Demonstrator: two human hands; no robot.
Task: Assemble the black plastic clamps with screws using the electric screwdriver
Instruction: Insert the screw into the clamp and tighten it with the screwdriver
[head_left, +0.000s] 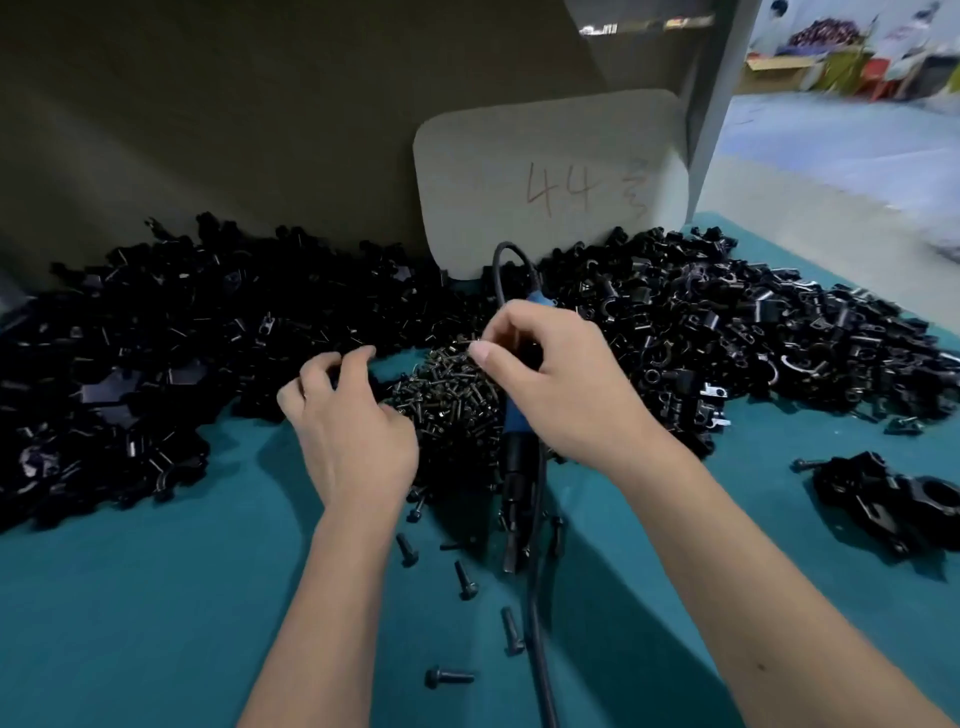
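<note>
A: Black plastic clamps lie heaped at your far left, glossy angular pieces on the teal cloth surface. Your left hand curls its fingers over that heap's edge; what they pinch, I cannot tell.

B: And the middle?

A: A mound of small dark screws, strays scattered nearer you. Your right hand grips the blue-bodied electric screwdriver, thumb and forefinger pinching one screw. More clamps pile rightward; assembled ones sit far right.
</note>
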